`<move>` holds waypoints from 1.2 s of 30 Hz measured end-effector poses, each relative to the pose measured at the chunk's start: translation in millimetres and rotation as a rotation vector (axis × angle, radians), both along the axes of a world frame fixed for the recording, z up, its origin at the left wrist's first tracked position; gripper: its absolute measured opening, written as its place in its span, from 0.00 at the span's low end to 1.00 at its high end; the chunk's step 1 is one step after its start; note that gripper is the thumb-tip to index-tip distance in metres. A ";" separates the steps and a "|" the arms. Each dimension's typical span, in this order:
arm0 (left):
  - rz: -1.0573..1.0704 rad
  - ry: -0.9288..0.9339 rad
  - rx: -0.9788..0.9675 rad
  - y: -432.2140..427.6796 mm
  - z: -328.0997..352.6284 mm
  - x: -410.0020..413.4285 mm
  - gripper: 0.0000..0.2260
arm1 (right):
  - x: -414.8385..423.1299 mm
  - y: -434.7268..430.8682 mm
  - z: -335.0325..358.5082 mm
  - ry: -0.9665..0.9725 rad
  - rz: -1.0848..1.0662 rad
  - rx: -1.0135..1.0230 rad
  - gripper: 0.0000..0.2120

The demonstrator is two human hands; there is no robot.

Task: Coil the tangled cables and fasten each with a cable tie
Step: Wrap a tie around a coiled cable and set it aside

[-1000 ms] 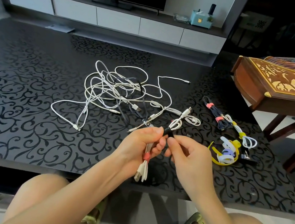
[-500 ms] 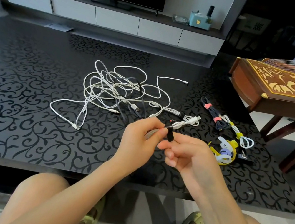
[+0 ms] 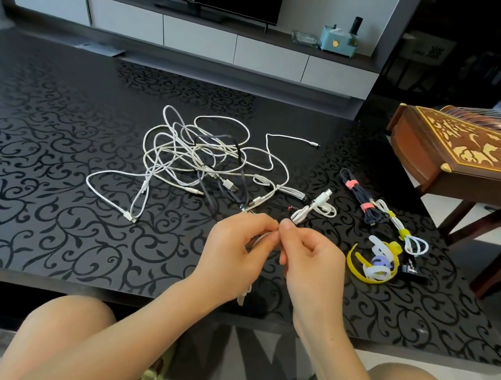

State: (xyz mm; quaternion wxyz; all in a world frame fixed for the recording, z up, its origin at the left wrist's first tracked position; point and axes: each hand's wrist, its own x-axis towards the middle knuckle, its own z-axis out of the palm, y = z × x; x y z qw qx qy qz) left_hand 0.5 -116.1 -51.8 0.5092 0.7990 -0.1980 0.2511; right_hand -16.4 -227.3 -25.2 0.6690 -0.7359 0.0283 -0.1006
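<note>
At lower centre of the frame, the left hand curls its fingers round a folded white cable. The right hand pinches the same cable, its fingertips meeting the left's. The tangled cables lie just above on the table, and 2 tied bundles sit at centre right.

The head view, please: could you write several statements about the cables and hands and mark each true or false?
The left hand holds a white cable. True.
The right hand hangs open and idle. False: it is raised, pinching that cable too.
The dark coiled cable wears green ties. False: they are pink.
The loose cable ties lie right of the right hand. True.
The tangle of cables lies on the table beyond both hands. True.
</note>
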 end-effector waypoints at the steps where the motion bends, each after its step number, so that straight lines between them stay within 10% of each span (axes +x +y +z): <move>1: 0.017 -0.059 0.051 -0.1 -2.4 0.9 0.06 | 0.4 1.2 -1.2 -0.015 -0.018 -0.022 0.18; 8: 0.040 -0.176 0.237 -3.1 -8.6 1.6 0.07 | 6.1 1.8 0.2 0.035 -0.062 -0.002 0.25; 13: -0.317 0.621 -0.509 6.0 14.5 -2.3 0.13 | 29.2 -13.4 6.8 0.152 -0.133 0.059 0.15; 20: -0.530 1.146 -0.521 1.6 4.6 -0.7 0.24 | 34.4 -24.4 20.2 0.258 -0.066 0.243 0.18; 24: -0.520 0.950 -0.551 -9.5 5.3 -8.7 0.12 | 36.9 -31.8 17.9 0.286 -0.158 0.191 0.20; 36: -0.106 0.565 0.144 -25.0 -8.8 -8.1 0.07 | 33.2 -26.9 -5.9 0.095 -0.297 -0.127 0.29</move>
